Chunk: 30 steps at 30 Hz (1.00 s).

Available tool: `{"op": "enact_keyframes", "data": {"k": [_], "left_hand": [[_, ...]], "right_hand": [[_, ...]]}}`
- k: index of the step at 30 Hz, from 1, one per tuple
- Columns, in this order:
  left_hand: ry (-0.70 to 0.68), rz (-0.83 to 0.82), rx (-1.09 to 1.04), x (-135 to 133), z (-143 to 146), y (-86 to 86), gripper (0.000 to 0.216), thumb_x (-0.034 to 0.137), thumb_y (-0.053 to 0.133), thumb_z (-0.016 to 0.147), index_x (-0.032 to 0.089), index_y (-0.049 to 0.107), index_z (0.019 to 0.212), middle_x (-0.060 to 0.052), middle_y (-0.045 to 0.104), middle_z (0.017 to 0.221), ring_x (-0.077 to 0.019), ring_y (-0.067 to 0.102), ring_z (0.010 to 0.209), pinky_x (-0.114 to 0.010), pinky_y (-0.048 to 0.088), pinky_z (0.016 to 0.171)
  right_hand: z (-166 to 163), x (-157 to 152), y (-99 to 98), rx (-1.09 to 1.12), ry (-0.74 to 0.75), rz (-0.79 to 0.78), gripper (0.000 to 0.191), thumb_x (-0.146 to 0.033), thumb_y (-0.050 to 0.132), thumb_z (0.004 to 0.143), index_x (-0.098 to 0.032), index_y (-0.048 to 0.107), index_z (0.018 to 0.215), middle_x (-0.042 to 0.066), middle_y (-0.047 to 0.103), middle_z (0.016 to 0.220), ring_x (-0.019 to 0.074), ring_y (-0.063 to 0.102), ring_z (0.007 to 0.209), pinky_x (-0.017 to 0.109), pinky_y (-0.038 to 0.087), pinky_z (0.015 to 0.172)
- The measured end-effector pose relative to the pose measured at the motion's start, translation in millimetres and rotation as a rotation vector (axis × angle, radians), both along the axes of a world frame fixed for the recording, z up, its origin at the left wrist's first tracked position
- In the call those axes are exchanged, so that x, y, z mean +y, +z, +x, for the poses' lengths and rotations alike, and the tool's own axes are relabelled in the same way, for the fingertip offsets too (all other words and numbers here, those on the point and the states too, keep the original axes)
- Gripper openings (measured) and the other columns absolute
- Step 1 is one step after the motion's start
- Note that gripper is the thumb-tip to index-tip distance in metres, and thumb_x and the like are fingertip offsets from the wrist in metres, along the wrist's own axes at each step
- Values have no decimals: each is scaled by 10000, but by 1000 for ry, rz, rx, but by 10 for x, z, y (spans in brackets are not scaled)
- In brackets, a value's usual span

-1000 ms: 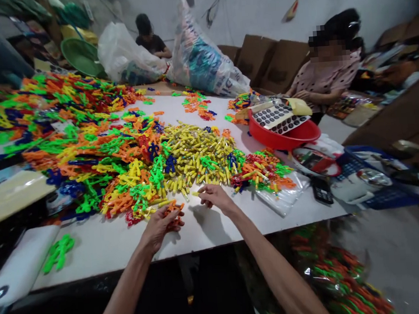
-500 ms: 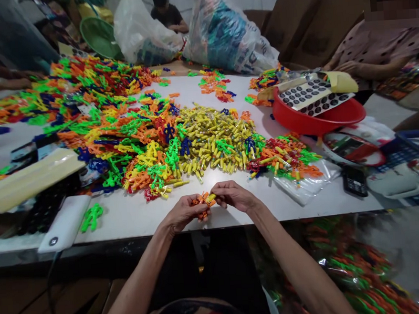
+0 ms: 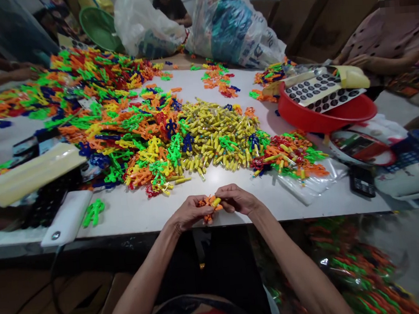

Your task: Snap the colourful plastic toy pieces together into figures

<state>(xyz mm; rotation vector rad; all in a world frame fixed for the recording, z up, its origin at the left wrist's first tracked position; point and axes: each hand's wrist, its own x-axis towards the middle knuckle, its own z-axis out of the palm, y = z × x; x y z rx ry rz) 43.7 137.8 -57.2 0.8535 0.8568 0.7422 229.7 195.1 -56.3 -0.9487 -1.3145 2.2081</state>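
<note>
Yellow piece [image 3: 216, 202] slants lengthwise, rising rightward, pinched by our right hand [image 3: 238, 199]. Our left hand [image 3: 189, 212] pinches orange plastic [image 3: 208, 218], mostly hidden tbh.

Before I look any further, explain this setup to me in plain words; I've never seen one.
There is no machine: these are a person's own bare hands, seen from a camera worn on the head, looking forward and down. The left hand holds orange pieces; the right hand holds a yellow piece close against them. On the white table lie small yellow sticks, heaped colourful figures and a red basin bearing dotted sheets.
</note>
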Motion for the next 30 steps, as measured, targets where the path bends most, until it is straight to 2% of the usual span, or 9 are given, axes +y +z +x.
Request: {"op": "enact_keyframes", "data": {"k": [5, 9, 13, 16, 18, 21, 23, 26, 30], "left_hand": [[115, 43, 135, 13, 70, -170, 385, 431, 751, 595, 103, 599, 726, 3, 558, 551, -77, 495, 462, -203, 367, 464], [112, 225, 330, 116, 80, -148, 379, 441, 639, 721, 116, 606, 914, -48, 620, 723, -132, 563, 594, -263, 443, 569], [357, 656, 1097, 143, -293, 42, 239, 245, 547, 800, 161, 613, 1014, -105, 616, 991, -225, 559, 897, -348, 433, 762], [237, 831, 1619, 102, -684, 118, 274, 79, 444, 798, 179, 646, 954, -117, 601, 1037, -274, 513, 976, -396, 396, 792], [103, 918, 1779, 103, -865, 100, 312, 51, 432, 788, 190, 647, 966, -117, 575, 1123, -283, 503, 981, -397, 393, 766], [-7, 996, 1823, 170, -977, 22, 286, 92, 423, 824, 196, 646, 969, -109, 577, 1121, -267, 509, 948, -370, 402, 721], [-6, 1014, 1783, 221, -990, -21, 276, 120, 409, 846, 189, 648, 964, -109, 612, 1022, -256, 517, 913, -360, 407, 715], [131, 1029, 1647, 241, -977, -36, 292, 116, 420, 842, 183, 633, 1030, -101, 644, 961, -248, 526, 928, -364, 403, 783], [422, 860, 1352, 189, -884, -12, 243, 169, 456, 837, 185, 625, 1012, -94, 653, 1002, -221, 553, 949, -335, 397, 831]], "right_hand": [[-73, -112, 101, -299, -130, 347, 257, -387, 632, 708, -144, 606, 629, -14, 545, 515, 65, 429, 403, 200, 322, 409], [163, 41, 131, -370, -191, 420, 301, -451, 610, 704, -157, 606, 638, 4, 550, 533, 93, 443, 431, 226, 342, 430], [788, 447, 264, -696, -643, 725, 338, -486, 550, 728, -165, 649, 766, 67, 615, 673, 187, 553, 596, 318, 431, 567], [919, 667, 359, -1137, -888, 1057, 348, -413, 530, 761, -150, 665, 943, 155, 627, 978, 289, 558, 914, 423, 415, 770], [640, 698, 334, -1248, -774, 1111, 315, -361, 533, 771, -148, 664, 962, 159, 617, 1030, 285, 548, 946, 411, 405, 792], [-116, 607, 179, -1108, -286, 1015, 217, -310, 510, 802, -176, 665, 873, 97, 653, 912, 222, 588, 822, 320, 420, 710], [-576, 523, 67, -1126, -93, 987, 199, -265, 506, 806, -163, 647, 903, 120, 651, 938, 243, 597, 864, 319, 415, 707], [-907, 454, -35, -1229, -20, 957, 276, -157, 488, 785, -144, 591, 1041, 159, 633, 1016, 274, 592, 952, 345, 409, 750], [-800, 464, -86, -1236, -81, 949, 301, -117, 517, 728, -151, 594, 1017, 148, 641, 988, 278, 593, 942, 350, 412, 741]]}}
